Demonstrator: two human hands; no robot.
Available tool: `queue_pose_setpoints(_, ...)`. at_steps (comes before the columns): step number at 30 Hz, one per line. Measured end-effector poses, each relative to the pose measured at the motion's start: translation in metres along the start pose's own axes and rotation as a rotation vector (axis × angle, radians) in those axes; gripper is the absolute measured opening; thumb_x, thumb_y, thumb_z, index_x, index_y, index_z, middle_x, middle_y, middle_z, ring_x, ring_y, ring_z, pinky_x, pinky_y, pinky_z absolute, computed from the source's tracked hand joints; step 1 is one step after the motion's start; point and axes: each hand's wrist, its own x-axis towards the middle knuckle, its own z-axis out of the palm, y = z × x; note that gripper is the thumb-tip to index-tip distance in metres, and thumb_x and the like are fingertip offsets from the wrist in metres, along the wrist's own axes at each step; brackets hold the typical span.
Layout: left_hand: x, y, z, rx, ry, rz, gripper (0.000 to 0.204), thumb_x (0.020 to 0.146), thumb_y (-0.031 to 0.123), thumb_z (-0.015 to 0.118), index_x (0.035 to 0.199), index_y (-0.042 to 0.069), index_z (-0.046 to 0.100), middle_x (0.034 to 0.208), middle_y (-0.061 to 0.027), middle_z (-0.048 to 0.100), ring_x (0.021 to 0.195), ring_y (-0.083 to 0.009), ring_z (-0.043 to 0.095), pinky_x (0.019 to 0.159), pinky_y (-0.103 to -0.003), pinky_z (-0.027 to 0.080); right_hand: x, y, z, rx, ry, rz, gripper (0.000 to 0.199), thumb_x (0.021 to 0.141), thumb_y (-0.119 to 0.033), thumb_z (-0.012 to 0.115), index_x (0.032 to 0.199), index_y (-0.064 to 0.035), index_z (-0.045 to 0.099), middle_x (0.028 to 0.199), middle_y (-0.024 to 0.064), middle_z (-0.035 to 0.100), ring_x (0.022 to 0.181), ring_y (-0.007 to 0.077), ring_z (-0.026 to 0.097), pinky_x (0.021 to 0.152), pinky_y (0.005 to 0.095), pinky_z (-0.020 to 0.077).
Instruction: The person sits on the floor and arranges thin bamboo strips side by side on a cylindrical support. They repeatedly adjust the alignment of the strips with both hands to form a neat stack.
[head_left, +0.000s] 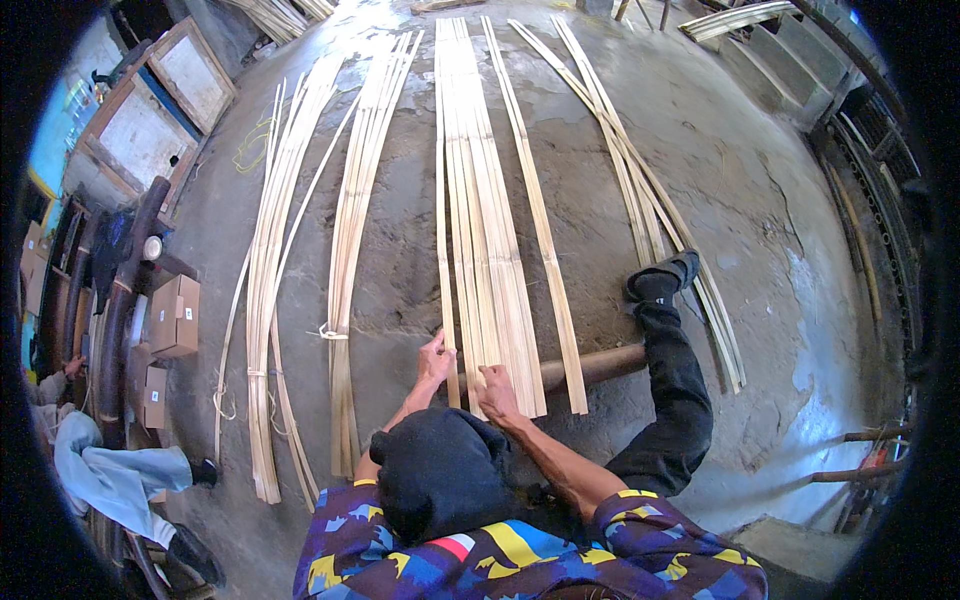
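Long pale bamboo strips [485,230] lie side by side on the floor in front of me, their near ends close to my body. My left hand [434,362] is closed at the row's left edge, pinching a narrow bamboo strip [446,290] that stands slightly apart from the others. My right hand [499,394] is closed over the near part of the row, thumb and forefinger at a strip's edge; its other fingers are curled and partly hidden. A dark rounded cloth shape [440,475] covers part of my left forearm.
Tied bamboo bundles [345,250] and looser strips [275,250] lie at left; crossed strips [625,150] lie right, by my black shoe [665,275]. A brown pole [600,366] runs beneath the near ends. Cardboard boxes [174,315] and another person's pale-trousered leg [120,460] are far left.
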Motion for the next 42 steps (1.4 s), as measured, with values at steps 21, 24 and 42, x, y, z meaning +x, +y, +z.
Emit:
queue_pose_setpoints(21,-0.010,-0.003,0.017,0.078,-0.040,0.119,0.053,0.072,0.006,0.058,0.123,0.009,0.043,0.083,-0.0157,0.063,0.070,-0.0223,0.061,0.067,-0.034,0.047,0.024,0.094,-0.095,-0.520,0.193,0.126,0.027,0.071,-0.008,0.053,0.098,-0.0034,0.050,0.097,0.0155,0.046,0.090,0.0319,0.048,0.072,0.0439,0.0448)
queue_pose_setpoints(24,-0.010,-0.003,0.017,0.110,-0.022,0.156,0.052,0.072,0.005,0.057,0.122,0.012,0.045,0.083,-0.0159,0.063,0.071,-0.0251,0.061,0.067,-0.036,0.047,0.025,0.084,-0.089,-0.215,0.328,0.122,0.031,0.072,-0.006,0.050,0.103,-0.0020,0.051,0.095,0.0190,0.050,0.087,0.0339,0.051,0.071,0.0430,0.0451)
queue_pose_setpoints(42,-0.012,-0.004,0.014,0.160,-0.094,0.078,0.056,0.074,0.010,0.057,0.127,0.012,0.040,0.090,-0.0171,0.063,0.080,-0.0258,0.062,0.073,-0.036,0.048,0.028,0.082,-0.079,-0.001,0.132,0.172,0.047,0.078,-0.006,0.047,0.124,-0.0001,0.041,0.085,0.0247,0.055,0.076,0.0360,0.056,0.068,0.0421,0.0436)
